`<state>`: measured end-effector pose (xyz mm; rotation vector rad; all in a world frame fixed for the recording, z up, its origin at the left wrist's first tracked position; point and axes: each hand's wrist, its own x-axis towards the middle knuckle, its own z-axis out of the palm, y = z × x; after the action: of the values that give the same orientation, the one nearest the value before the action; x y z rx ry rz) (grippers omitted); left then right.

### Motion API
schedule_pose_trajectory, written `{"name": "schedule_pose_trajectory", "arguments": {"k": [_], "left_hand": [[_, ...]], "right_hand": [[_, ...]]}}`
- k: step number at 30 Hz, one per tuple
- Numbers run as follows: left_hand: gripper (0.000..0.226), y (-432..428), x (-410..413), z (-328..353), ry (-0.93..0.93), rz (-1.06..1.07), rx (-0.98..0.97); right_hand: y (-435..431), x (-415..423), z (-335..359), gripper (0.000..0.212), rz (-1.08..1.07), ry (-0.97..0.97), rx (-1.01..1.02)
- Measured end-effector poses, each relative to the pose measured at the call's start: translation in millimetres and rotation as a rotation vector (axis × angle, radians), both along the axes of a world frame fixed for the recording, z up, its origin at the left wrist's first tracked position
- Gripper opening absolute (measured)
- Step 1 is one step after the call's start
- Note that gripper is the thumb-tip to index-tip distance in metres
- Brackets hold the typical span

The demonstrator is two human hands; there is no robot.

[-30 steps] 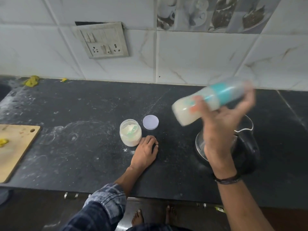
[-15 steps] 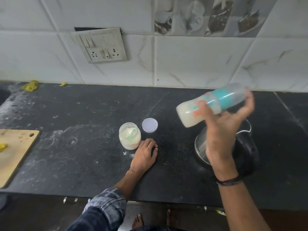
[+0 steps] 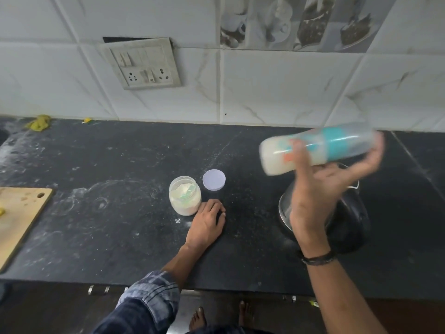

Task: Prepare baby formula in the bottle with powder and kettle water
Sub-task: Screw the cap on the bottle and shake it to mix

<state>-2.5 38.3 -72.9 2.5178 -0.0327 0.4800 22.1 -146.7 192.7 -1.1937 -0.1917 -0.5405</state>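
My right hand (image 3: 322, 186) grips a baby bottle (image 3: 313, 147) with a teal collar, held almost sideways in the air above the kettle (image 3: 346, 225). The bottle is motion-blurred and holds milky white liquid at its base end. An open jar of formula powder (image 3: 185, 198) with a pale green scoop inside stands mid-counter. Its round white lid (image 3: 214, 179) lies just behind it to the right. My left hand (image 3: 209, 222) rests knuckles-up on the counter right beside the jar, fingers loosely curled and holding nothing.
The black counter (image 3: 108, 225) is dusted with white powder. A wooden cutting board (image 3: 16, 218) lies at the left edge. Yellow scraps (image 3: 38, 122) sit by the tiled wall, which carries a switch and socket panel (image 3: 142, 65). Bare feet (image 3: 199, 318) show below the counter's front edge.
The bottle in my right hand has swung slightly, tilting closer to horizontal, with motion blur throughout. My left hand, the jar and the lid have stayed put.
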Motion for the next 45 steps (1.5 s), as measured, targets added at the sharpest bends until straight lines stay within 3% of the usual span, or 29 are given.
{"name": "schedule_pose_trajectory", "arguments": {"k": [3, 9, 14, 19, 24, 30, 34, 40, 45], "left_hand": [[0.005, 0, 1, 0, 0.015, -0.001, 0.002], [0.006, -1, 0, 2, 0.006, 0.010, 0.002], [0.006, 0, -1, 1, 0.015, -0.002, 0.003], [0.005, 0, 0, 2, 0.009, 0.009, -0.004], [0.006, 0, -1, 2, 0.006, 0.005, -0.003], [0.005, 0, 0, 1, 0.009, 0.002, -0.001], [0.005, 0, 0, 1, 0.010, 0.008, -0.006], [0.004, -2, 2, 1, 0.006, 0.004, -0.007], [0.006, 0, 0, -2, 0.023, 0.006, -0.006]], "right_hand": [[1, -7, -8, 0.099, 0.283, 0.101, -0.182], [-5, -14, 10, 0.099, -0.034, -0.140, 0.040], [1, -13, -4, 0.101, 0.263, 0.070, -0.079], [-10, -6, 14, 0.101, 0.030, -0.097, 0.040], [-8, -10, 9, 0.103, 0.254, 0.049, -0.119], [-10, -8, 21, 0.100, -0.011, -0.173, 0.064], [1, -17, 6, 0.094, 0.287, 0.067, -0.041], [0, -21, 15, 0.096, 0.054, -0.088, 0.100], [1, -18, 17, 0.094, 0.272, 0.117, -0.024]]}}
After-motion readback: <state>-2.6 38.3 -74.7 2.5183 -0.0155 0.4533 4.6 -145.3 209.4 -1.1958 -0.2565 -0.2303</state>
